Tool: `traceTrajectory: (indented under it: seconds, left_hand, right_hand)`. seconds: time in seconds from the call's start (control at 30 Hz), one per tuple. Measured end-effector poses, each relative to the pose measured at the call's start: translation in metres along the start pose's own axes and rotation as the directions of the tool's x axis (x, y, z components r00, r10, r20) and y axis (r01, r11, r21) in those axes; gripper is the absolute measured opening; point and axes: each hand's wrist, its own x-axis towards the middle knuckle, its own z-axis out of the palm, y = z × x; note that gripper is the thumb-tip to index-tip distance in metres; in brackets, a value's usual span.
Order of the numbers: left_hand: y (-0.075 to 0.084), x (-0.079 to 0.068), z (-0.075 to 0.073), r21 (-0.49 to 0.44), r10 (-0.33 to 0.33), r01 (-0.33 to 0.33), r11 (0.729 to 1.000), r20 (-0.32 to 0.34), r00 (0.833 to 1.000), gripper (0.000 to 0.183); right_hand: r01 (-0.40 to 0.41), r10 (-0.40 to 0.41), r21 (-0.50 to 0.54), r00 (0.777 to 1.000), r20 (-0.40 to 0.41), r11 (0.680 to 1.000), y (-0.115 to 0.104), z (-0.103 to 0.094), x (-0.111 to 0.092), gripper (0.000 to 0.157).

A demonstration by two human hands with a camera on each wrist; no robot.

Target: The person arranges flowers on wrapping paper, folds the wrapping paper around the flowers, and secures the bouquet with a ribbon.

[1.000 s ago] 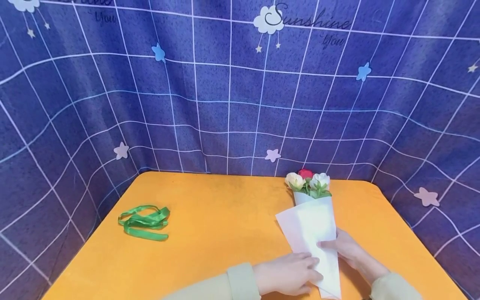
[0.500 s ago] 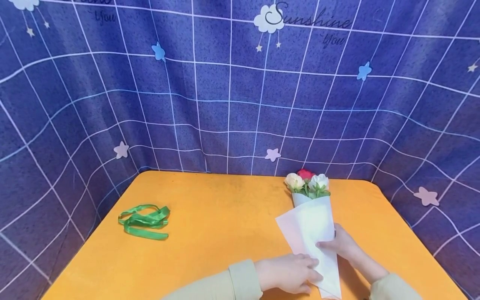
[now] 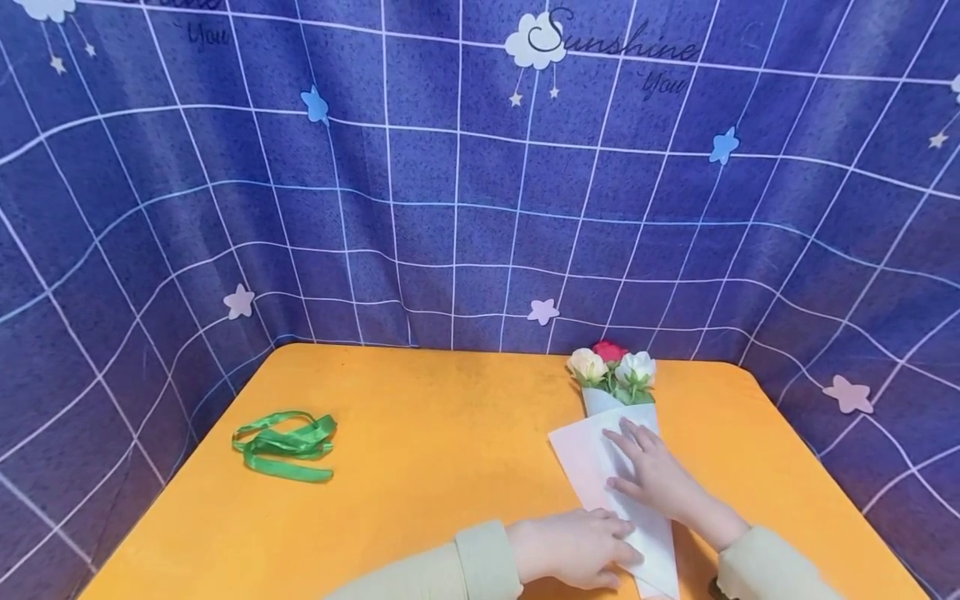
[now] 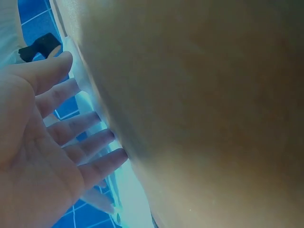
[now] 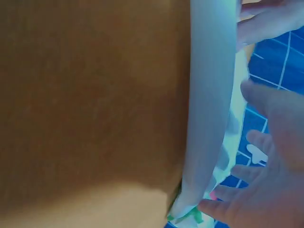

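On the right side of the table lies a bouquet wrapped in white paper. A cream flower, a red flower and a white flower stick out at its far end. My left hand rests on the lower part of the wrap, fingers extended. Higher up, my right hand lies over the paper with its fingers spread. In the right wrist view the paper's rounded side runs alongside the right hand. Stems inside the wrap are hidden.
A loosely bundled green ribbon lies at the left of the orange table. Behind and beside the table hangs a blue gridded curtain. A small dark object shows by the right cuff.
My right hand has left the wrap's right edge and moved up and left onto the front of the paper, its fingers now spread. The left hand stays in place.
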Motion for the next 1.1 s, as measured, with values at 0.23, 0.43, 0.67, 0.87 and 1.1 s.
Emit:
traceTrajectory:
  seconds: [0.23,0.43,0.67,0.87,1.1]
  left_hand:
    - [-0.003,0.000,-0.001,-0.006,0.028,-0.028,1.000,-0.003,1.000,0.045]
    - [-0.009,-0.006,0.000,-0.073,0.093,-0.096,0.993,-0.051,0.994,0.042]
    - [-0.021,-0.023,0.000,-0.149,0.062,-0.072,0.986,-0.074,0.995,0.042]
    - [-0.038,-0.050,-0.005,-0.117,-0.058,0.032,0.993,-0.225,0.973,0.044]
    - [-0.061,-0.088,-0.010,-0.103,-0.175,0.143,0.984,-0.462,0.869,0.040]
  right_hand:
    - [-0.011,0.006,0.067,0.997,0.080,0.998,0.006,0.007,-0.002,0.067]
    - [-0.049,0.039,0.065,0.990,0.136,0.997,0.008,0.010,-0.004,0.067]
    - [-0.024,0.019,0.025,0.986,0.166,0.999,0.012,0.011,-0.002,0.067]
    - [0.001,0.001,-0.007,0.981,0.192,1.000,0.014,0.010,0.004,0.066]
    - [-0.020,0.026,-0.028,0.973,0.228,0.999,0.016,0.011,0.005,0.068]
